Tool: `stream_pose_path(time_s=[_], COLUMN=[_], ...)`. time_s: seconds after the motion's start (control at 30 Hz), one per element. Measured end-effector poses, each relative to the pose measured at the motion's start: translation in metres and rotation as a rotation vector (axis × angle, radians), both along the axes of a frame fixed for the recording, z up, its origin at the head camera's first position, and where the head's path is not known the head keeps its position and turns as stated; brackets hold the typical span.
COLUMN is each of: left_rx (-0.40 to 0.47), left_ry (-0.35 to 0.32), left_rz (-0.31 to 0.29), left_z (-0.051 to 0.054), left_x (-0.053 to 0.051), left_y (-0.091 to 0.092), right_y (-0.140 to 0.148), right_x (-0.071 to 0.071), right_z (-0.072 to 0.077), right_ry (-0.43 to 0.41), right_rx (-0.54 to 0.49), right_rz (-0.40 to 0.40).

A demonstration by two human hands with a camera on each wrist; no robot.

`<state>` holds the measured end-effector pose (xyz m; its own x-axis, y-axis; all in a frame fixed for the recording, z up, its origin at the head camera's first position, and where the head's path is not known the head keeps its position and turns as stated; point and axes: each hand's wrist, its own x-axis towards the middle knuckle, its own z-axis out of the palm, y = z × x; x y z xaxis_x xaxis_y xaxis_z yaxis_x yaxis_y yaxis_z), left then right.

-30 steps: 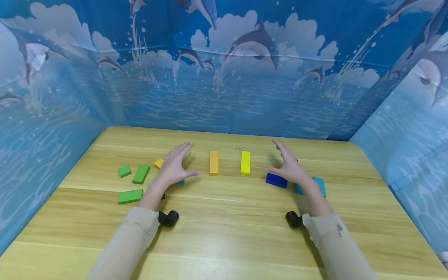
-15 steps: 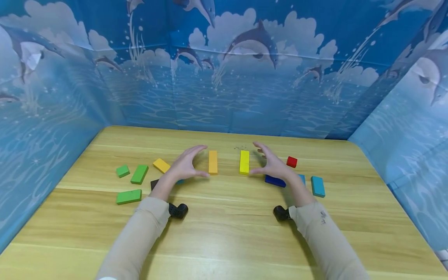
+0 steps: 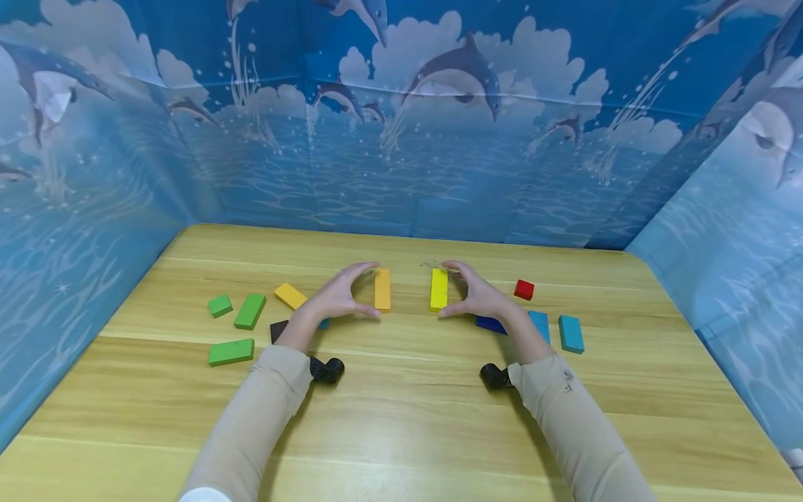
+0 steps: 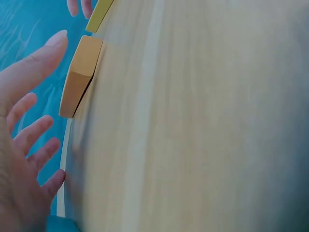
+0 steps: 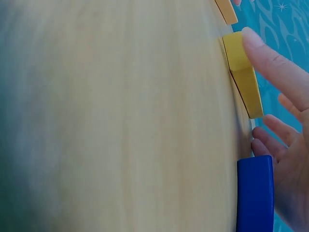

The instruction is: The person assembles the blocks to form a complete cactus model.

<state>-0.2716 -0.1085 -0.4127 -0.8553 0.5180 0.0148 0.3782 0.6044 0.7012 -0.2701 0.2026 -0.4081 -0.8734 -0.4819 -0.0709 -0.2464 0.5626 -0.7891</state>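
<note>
An orange block [image 3: 382, 291] and a yellow block [image 3: 438, 291] lie lengthwise on the table with a gap between them. Just left of the orange block is my left hand [image 3: 335, 296], thumb spread from the fingers; the left wrist view shows space between it and the block [image 4: 81, 75]. My right hand [image 3: 482, 296] curves beside the yellow block, its thumb by the near end and its fingers by the far end. In the right wrist view the thumb tip overlaps the yellow block [image 5: 241, 63]; contact is unclear. A dark blue block [image 3: 491, 325] is partly hidden under the right hand.
Green blocks [image 3: 250, 312], a yellow-orange block [image 3: 291, 295] and a dark block [image 3: 278, 330] lie on the left. On the right are a red block [image 3: 524, 289] and light blue blocks [image 3: 571, 334]. A dolphin-print curtain [image 3: 401, 174] encloses the table's back and sides.
Both hands have moved inward, the left rightward to the orange block and the right leftward to the yellow block. The red block and others have come into sight. The blocks stay in place.
</note>
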Motion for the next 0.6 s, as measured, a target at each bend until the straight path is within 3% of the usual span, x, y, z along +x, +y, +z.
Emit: stream_pose_path(time_s=[0.17, 0.4, 0.6], left_rx=[-0.022, -0.061, -0.099], left_ry=[0.008, 0.016, 0.055], left_rz=[-0.029, -0.026, -0.025], left_z=[-0.0020, -0.0035, -0.0054], left_x=[-0.0025, -0.0043, -0.0063], left_y=[0.0033, 0.0057, 0.0070], right_y=[0.0011, 0.0006, 0.0007], right_x=[-0.0006, -0.0024, -0.0030], right_z=[-0.0007, -0.0034, -0.0052], right_ry=[-0.018, 0.010, -0.015], right_rx=[0.020, 0.023, 0.042], right_rz=[-0.002, 0.040, 0.022])
